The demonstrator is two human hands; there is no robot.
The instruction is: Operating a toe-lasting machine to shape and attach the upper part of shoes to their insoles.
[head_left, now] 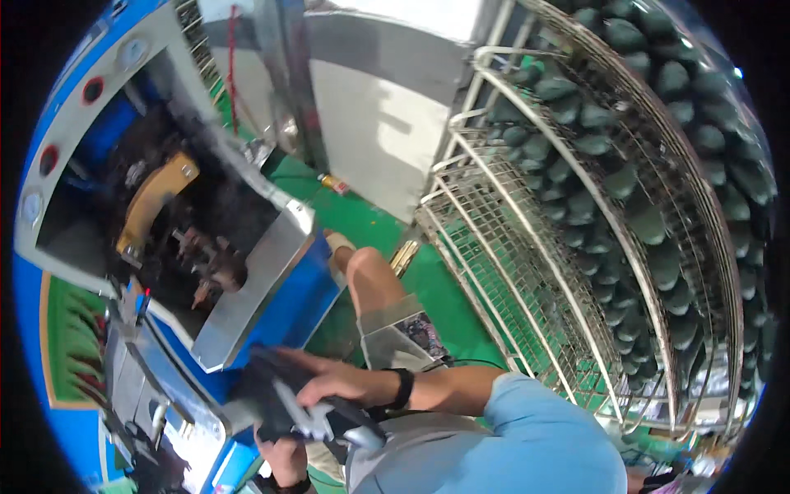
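Observation:
A dark shoe (267, 387) with light grey markings is held tilted in front of my body, somewhat blurred. My right hand (350, 383), with a black band at the wrist, grips it from above, thumb lying across its side. From below, my left hand (284, 457) closes on the shoe's lower edge; part of its fingers is hidden behind it. The shoe is close to the front metal plate (259, 288) of a blue and grey machine, without visibly resting on it. Whether a last fills the shoe, I cannot tell.
Inside the machine's dark opening sit a tan curved bar (156, 202) and metal clamp parts (210, 263). On the right stands a tall wire rack (527, 272) loaded with several dark green rounded pieces (650, 222). A small bottle (333, 184) lies on the green floor (444, 309).

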